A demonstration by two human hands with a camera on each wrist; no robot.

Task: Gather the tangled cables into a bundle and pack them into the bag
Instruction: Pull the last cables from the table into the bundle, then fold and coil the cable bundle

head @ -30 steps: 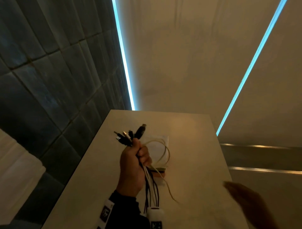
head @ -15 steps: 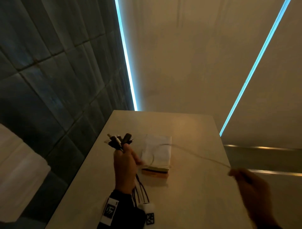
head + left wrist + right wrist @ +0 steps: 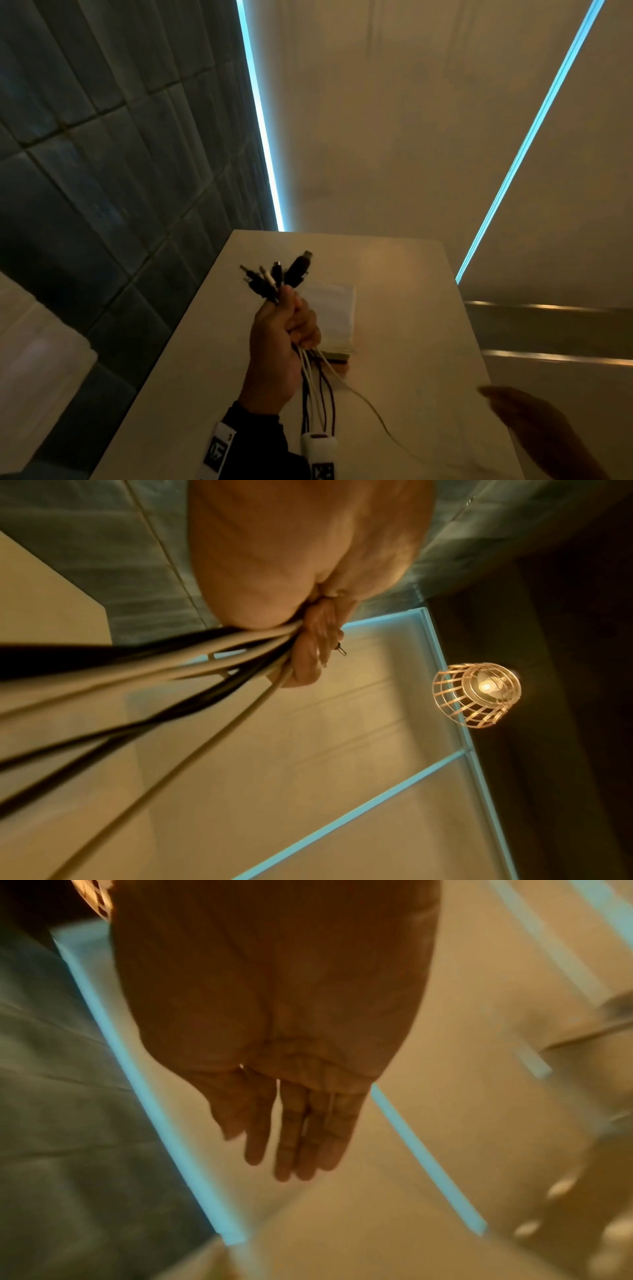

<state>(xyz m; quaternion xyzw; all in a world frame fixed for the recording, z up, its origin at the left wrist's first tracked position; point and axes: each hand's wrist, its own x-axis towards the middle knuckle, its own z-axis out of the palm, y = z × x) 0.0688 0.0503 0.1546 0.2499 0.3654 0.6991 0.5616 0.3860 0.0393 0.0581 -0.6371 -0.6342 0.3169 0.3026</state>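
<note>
My left hand (image 3: 284, 325) is raised above the table and grips a bundle of black and white cables (image 3: 315, 387). Several plugs (image 3: 277, 275) fan out above the fist, and the cords (image 3: 164, 669) hang down below it towards my wrist. One thin white cable (image 3: 373, 411) trails loose over the table to the lower right. A flat white bag (image 3: 334, 317) lies on the table just behind the fist. My right hand (image 3: 534, 425) hovers at the table's right edge; in the right wrist view its fingers (image 3: 298, 1131) are straight and hold nothing.
The pale table (image 3: 404, 281) is narrow, with a dark tiled wall (image 3: 102, 171) close along its left side and a drop off its right edge. A lit wire-cage lamp (image 3: 477, 696) hangs overhead.
The right hand has let go of the thin white cable it was pulling out to the right, and the cable now lies slack. The left hand has lifted the bundle a little.
</note>
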